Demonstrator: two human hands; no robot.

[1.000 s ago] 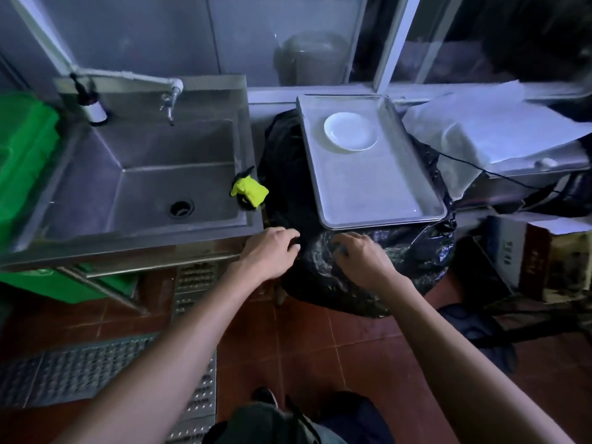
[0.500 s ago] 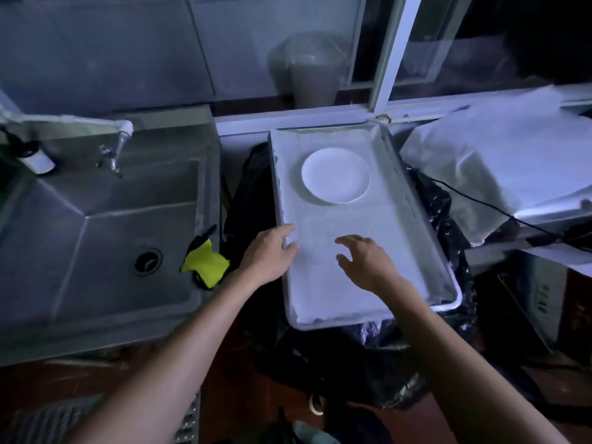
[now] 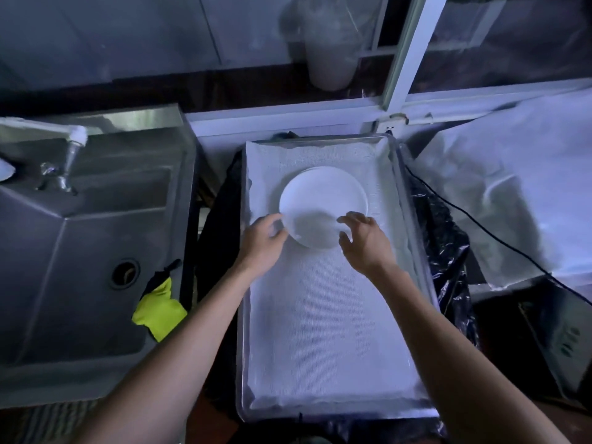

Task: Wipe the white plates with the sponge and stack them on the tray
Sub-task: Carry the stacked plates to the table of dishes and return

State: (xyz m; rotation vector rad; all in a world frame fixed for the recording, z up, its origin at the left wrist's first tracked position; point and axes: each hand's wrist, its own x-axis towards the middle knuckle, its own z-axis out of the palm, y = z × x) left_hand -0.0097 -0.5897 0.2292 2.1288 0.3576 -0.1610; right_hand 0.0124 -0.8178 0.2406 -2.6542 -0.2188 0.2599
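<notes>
A white plate [image 3: 323,200] lies on the far half of a metal tray [image 3: 413,238] lined with a white mesh cloth. My left hand [image 3: 261,243] is at the plate's near-left rim, its fingertips touching the edge; motion blur hides whether they grip it. Over the plate's near-right rim my right hand [image 3: 365,243] hovers with fingers spread and bent, holding nothing. A yellow-green sponge [image 3: 160,312] with a black part hangs on the right edge of the steel sink [image 3: 80,251], apart from both hands.
The tray rests on a black plastic bag [image 3: 445,251]. A tap [image 3: 72,145] reaches over the sink at the left. A white cloth [image 3: 512,193] covers a surface at the right, with a black cable [image 3: 480,232] across it. A window frame [image 3: 403,52] stands behind.
The view has moved closer over the tray. Both hands have travelled forward from the bag and the tray's near part to the plate's near rim.
</notes>
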